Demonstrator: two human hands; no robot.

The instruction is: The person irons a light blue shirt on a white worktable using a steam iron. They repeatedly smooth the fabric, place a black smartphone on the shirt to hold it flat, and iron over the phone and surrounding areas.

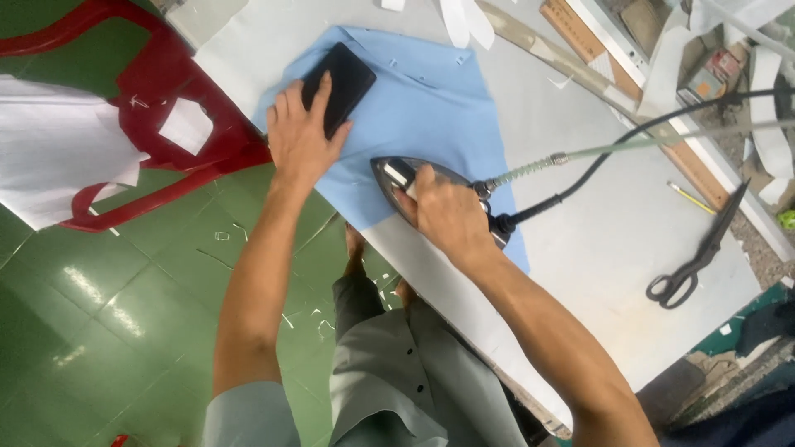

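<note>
Head view: my right hand [443, 211] grips the iron [431, 194] on the blue cloth [431, 108]; my left hand [302, 136] lies flat, open, pinning a black block [344, 83] beyond; lingering heat could scorch the cloth, or the iron could reach my fingers.

The person wears a grey-green short-sleeved shirt of plain woven cloth. It buttons down the front with a row of small dark buttons, and an open collar folds flat at the neck. The sleeves end above the elbows with a simple hem, so both forearms are bare. The left hand [300, 136] and the right hand [447, 217] wear no gloves, rings or wristwatch, and the wrists carry no bands. Below the shirt, a bare foot shows against the floor. The cloth shows soft creases and no pattern or print.
</note>
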